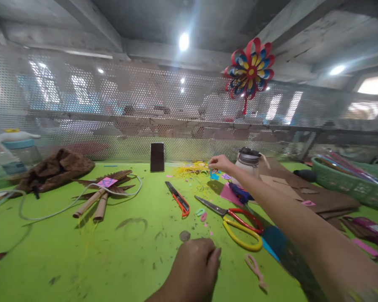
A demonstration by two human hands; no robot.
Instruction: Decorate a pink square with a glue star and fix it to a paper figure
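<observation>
My right hand (219, 162) reaches far across the green table, its fingertips pinched on a small blue paper piece (211, 171). Just under it lie blue paper scraps (214, 177) beside a heap of yellow paper shreds (189, 169). Near the front edge, my left hand (193, 264) rests closed on the table; its curled fingers face away, so anything in them is hidden. A round grey disc (185, 236) lies just beyond it. Scissors (229, 214) with red and yellow handles and an orange-handled box cutter (178, 199) lie between the hands.
A phone (157, 157) stands upright at the back. Leftward are a brown paper craft piece (105, 191), a white cord (59, 213) and crumpled brown cloth (58, 167). On the right sit a jug (248, 162), brown sheets (321, 197) and a green basket (349, 188).
</observation>
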